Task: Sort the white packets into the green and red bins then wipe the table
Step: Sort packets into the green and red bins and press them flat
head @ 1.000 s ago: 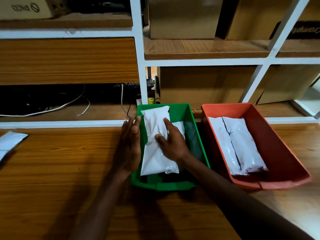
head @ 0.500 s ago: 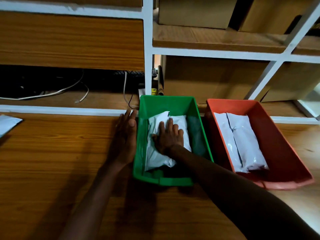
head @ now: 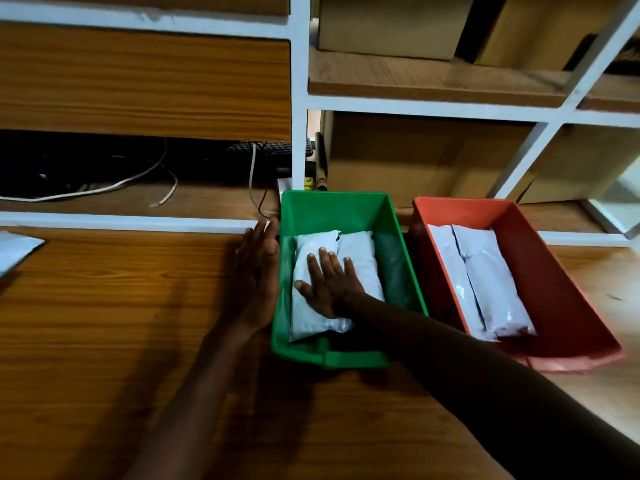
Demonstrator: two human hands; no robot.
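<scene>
The green bin [head: 332, 204] stands on the wooden table [head: 104, 323] with two white packets side by side inside. My right hand [head: 329, 284] lies flat with straight fingers on the left packet [head: 306, 317], pressing it down; the other packet [head: 362, 261] lies to its right. My left hand [head: 258, 278] is open, its palm flat against the outer left wall of the green bin. The red bin [head: 571, 292] sits right of it and holds two white packets [head: 485, 278]. Another white packet [head: 14, 251] lies at the table's far left edge.
White-framed wooden shelves [head: 299, 98] rise behind the bins, with cardboard boxes [head: 391, 26] on them. A keyboard [head: 263, 148] and loose cables [head: 104, 187] lie in the dark shelf opening at the left.
The packet that stood tilted in the green bin now lies flat under my right hand. My right hand went from holding it to pressing on it. My left hand stayed against the bin's side.
</scene>
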